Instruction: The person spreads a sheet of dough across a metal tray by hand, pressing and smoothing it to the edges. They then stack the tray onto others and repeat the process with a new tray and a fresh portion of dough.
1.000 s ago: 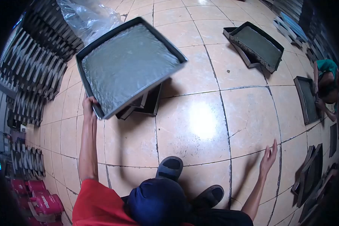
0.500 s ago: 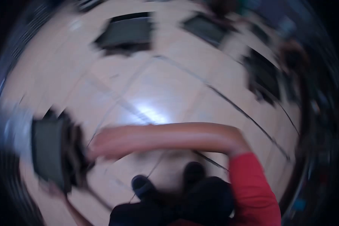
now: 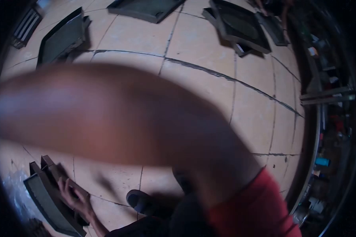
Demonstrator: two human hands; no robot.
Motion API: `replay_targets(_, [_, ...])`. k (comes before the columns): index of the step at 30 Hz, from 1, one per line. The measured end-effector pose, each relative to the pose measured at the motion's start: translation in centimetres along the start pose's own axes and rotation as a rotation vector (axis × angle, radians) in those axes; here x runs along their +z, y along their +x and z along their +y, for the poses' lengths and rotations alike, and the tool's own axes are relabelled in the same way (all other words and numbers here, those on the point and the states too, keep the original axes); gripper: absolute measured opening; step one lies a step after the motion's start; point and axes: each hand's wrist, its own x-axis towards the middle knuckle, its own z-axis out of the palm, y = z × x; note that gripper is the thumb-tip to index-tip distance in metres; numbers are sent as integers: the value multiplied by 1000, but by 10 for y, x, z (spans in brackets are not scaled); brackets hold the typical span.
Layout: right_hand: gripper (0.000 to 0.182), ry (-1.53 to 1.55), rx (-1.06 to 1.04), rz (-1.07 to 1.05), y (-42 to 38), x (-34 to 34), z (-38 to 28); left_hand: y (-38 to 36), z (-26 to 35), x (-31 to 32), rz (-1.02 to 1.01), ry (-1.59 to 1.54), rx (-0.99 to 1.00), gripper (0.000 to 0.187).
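Note:
At the lower left, two or more shallow dark trays [image 3: 51,201] with raised rims stand tilted on edge, close together. My left hand [image 3: 76,199] touches the brown side of one of them, its fingers spread apart. My right forearm [image 3: 87,114], blurred and very near the camera, stretches across the view to the left edge. The right hand lies beyond that edge, so what it touches is hidden. Part of the floor and one of my feet are covered by this arm.
More dark trays lie on the tiled floor [image 3: 253,110]: one at left [image 3: 63,35], one at top centre, overlapping ones [image 3: 241,25] at right. Another person's hands show at top right. Clear plastic [image 3: 17,189] lies at lower left. A cluttered shelf [image 3: 328,94] lines the right side.
My right arm has risen toward the camera and its hand has left the view. My left hand now shows on the stack's inner side. The view has shifted.

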Motion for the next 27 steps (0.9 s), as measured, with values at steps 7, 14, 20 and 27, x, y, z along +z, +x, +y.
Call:
replay_targets(7, [109, -865, 1144, -72, -461, -122, 150, -24, 26, 21, -234, -137, -269, 34])
replay_targets(14, [90, -1472, 1842, 100, -668, -266, 68, -38, 25, 26, -434, -153, -363, 30])
replay_targets(20, [43, -1587, 1475, 244, -658, -214, 56, -19, 62, 66, -488, -260, -296, 29])
replay_targets(27, [16, -1378, 1244, 298, -601, -12, 12, -26, 99, 71, -531, -420, -209, 29])
